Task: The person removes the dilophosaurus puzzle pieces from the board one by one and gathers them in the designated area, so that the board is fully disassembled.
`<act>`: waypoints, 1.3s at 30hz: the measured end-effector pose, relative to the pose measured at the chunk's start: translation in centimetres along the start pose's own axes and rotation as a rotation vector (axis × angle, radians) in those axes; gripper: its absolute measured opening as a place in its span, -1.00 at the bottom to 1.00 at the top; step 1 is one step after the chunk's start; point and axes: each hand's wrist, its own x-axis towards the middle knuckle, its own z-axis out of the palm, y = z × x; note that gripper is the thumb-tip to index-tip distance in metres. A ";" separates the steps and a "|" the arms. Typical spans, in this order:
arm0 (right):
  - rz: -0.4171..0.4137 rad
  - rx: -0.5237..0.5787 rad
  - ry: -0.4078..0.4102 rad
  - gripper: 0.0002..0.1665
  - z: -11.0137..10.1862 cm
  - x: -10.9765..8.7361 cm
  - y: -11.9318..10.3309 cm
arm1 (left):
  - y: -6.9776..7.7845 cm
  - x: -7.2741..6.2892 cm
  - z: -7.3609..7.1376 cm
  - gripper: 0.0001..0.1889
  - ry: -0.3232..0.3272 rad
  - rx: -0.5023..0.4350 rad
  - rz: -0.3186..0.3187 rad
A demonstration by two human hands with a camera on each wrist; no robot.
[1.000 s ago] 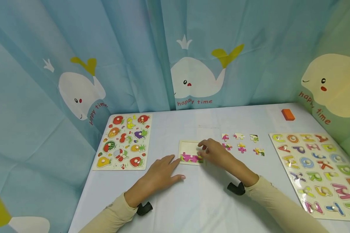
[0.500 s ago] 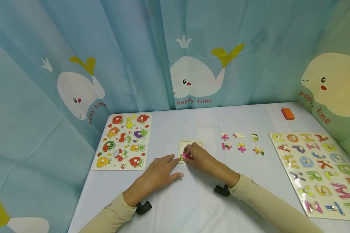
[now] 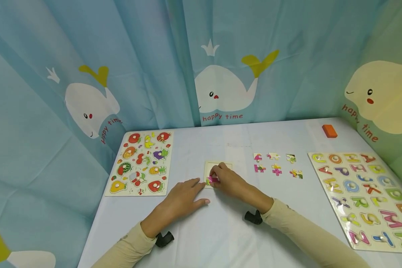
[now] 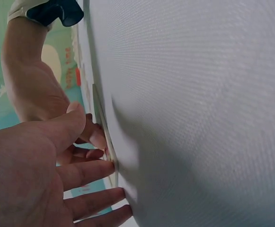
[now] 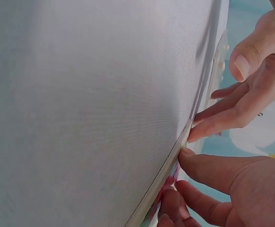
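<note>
A small cream puzzle tray [image 3: 208, 166] lies at mid-table, partly covered by my right hand [image 3: 228, 181]. The right fingers are bent and pinch a pink jigsaw piece [image 3: 213, 179] at the tray's lower left; in the right wrist view the thumb is at the tray edge [image 5: 162, 178], with pink showing by the fingertips. Beside it, at the tray's lower left corner, is a green-and-pink patch of the puzzle. My left hand [image 3: 183, 199] is spread, its fingertips at the tray's left edge and its thumb apart on the near side. In the left wrist view, the left fingertips [image 4: 110, 166] meet the tray's edge.
Several loose jigsaw pieces [image 3: 277, 170] lie in two rows to the right of the tray. A fruit peg board [image 3: 169, 167] is at the left and a letter peg board [image 3: 325, 178] at the right. An orange block [image 3: 329, 131] sits near the back right corner, before a whale-print curtain [image 3: 154, 74].
My right hand has moved left from the tray's right side to its lower left, where its fingers came onto the pink piece. The left hand has stayed nearly still.
</note>
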 end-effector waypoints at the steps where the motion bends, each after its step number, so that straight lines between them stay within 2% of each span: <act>1: -0.003 0.001 0.001 -0.75 0.0 0.0 0.0 | 0.0 0.0 0.0 -0.31 0.000 -0.001 0.000; 15: -0.055 0.103 -0.018 -0.63 0.3 0.4 0.6 | 0.0 -0.2 0.1 -0.32 0.020 0.011 0.018; 22: -0.084 0.150 0.027 -0.73 0.6 0.4 1.0 | 0.1 -0.3 0.0 -0.32 0.018 0.001 0.016; 27: -0.058 0.231 0.045 -0.86 0.5 0.6 1.4 | 0.1 -0.3 -0.2 -0.32 0.011 -0.006 0.012; 33: -0.033 0.300 0.046 -0.91 -1.1 0.2 1.5 | 0.2 -0.3 -0.2 -0.31 0.002 -0.001 0.003; 39: 0.003 0.309 0.104 -0.96 -4.3 -0.7 3.2 | 0.2 -0.4 -0.2 -0.30 -0.012 -0.011 -0.007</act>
